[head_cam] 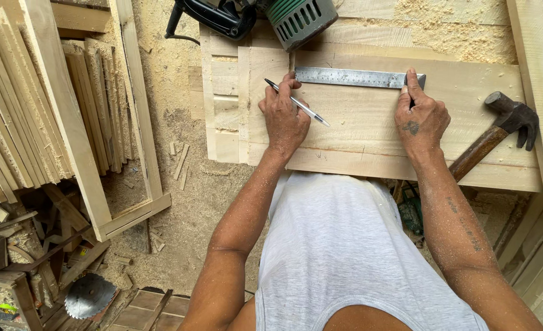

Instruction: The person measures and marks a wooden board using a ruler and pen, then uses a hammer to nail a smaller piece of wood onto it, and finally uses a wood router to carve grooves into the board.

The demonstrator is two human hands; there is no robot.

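Left fingers grip a pen; right fingers press flat on the steel ruler.

left hand holding pen, right hand pinning ruler

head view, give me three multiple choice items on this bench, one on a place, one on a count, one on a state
1. Where does the hammer lie?
A. right of the right hand, on the board
B. on the floor by the saw blade
C. under the ruler

2. How many hands touch the ruler?
A. none
B. one
C. two

3. How is the pen held?
A. lying loose on the board
B. in the left hand's fingers, tip toward the middle of the board
C. tucked behind an ear

Answers:
1 A, its head and handle rest at the right end of the board.
2 C, the left hand meets its left end, and the right hand presses its right end.
3 B, the pen crosses the left hand's fingers.
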